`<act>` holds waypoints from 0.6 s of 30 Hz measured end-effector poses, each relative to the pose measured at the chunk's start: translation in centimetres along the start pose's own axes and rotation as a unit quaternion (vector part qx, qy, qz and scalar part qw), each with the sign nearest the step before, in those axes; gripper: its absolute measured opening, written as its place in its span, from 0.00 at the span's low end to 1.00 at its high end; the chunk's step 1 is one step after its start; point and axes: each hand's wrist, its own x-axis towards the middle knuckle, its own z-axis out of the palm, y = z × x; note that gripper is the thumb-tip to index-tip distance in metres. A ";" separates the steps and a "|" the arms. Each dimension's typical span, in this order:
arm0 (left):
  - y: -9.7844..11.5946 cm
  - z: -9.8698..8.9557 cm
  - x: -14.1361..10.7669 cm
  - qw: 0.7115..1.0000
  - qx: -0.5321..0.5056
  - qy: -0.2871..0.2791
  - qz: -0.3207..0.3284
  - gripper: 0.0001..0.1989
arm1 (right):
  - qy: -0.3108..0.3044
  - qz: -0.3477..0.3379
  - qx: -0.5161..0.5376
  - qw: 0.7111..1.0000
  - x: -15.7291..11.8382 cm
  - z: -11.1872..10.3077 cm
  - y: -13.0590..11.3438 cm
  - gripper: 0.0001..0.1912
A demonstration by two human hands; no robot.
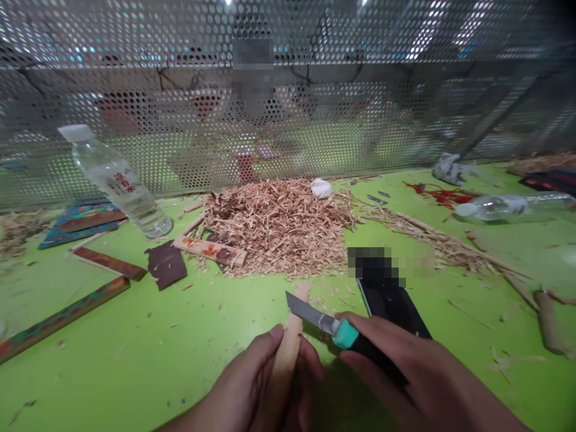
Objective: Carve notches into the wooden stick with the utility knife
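Observation:
A pale, narrow strip of wood [288, 351] points away from me, with my left hand [258, 375] closed around its near part. In my right hand [402, 354] is a utility knife [346, 335] with a black and turquoise handle. Its bare blade lies across the wood from the right, a little beyond my left fingertips, tip toward the upper left. The wood's lower end is partly hidden by my left fingers. Beyond my right hand a black phone [393, 300] lies flat on the table.
A heap of wood shavings [279, 228] sits before a perforated metal screen [288, 138]. Left are a tilted water bottle [123, 186], painted wood strips [67, 315] and brown sandpaper [166, 264]. A second bottle [508, 207] lies at right, with thin sticks and a wooden-handled tool [549, 324] nearer.

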 end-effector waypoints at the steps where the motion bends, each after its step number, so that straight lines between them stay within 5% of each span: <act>1: 0.0 0.0 0.0 1.000 0.000 0.002 -0.003 0.29 | -0.005 0.002 0.008 1.000 0.0 0.0 0.0 0.09; 10: 0.5 -0.2 -0.3 0.999 0.039 -0.005 -0.018 0.30 | -0.048 0.025 0.073 0.996 -0.1 -0.1 -0.4 0.13; 18: -0.5 0.0 -0.5 0.998 0.042 0.035 0.010 0.27 | -0.028 0.022 0.082 0.996 0.4 0.0 -0.8 0.13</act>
